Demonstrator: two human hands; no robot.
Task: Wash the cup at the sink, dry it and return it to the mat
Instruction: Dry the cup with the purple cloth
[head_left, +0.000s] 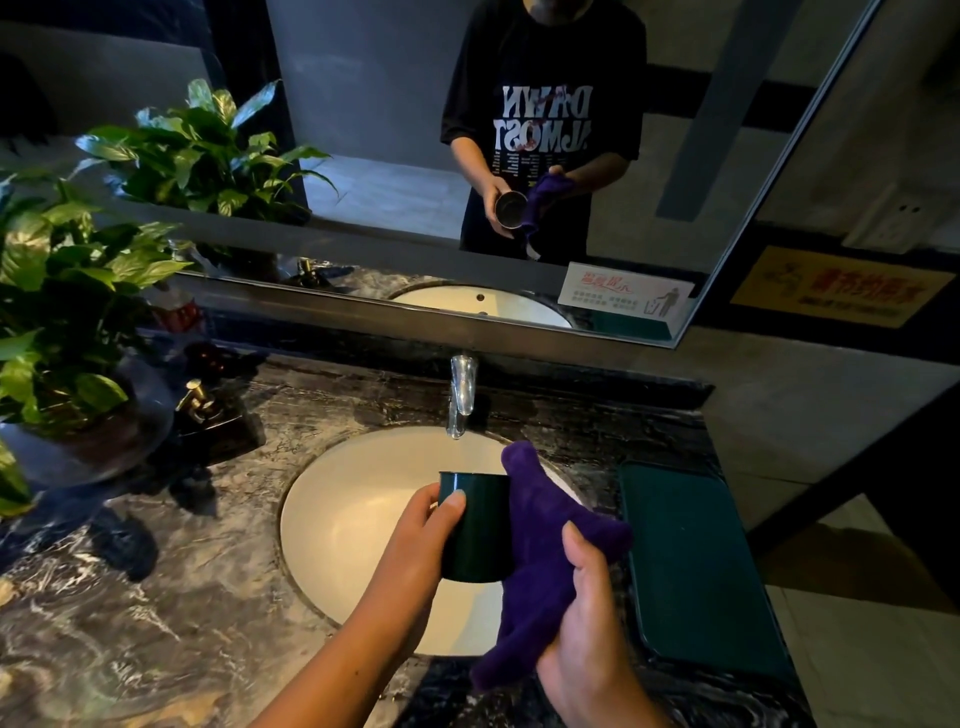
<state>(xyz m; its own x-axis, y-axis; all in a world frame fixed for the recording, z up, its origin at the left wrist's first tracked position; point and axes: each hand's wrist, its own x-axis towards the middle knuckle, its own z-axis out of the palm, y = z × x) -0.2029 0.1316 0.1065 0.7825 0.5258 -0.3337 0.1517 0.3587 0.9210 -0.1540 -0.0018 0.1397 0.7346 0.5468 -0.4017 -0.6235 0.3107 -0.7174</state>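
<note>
The drying step is in hand. Above the sink (332, 519), the left hand (415, 540) has its grip wrapped around the cup (475, 530), and the right hand (587, 623) pinches the cloth (545, 561) against the cup's side. I judge the next move is wiping inside, then carrying it to the mat (696, 571).
</note>
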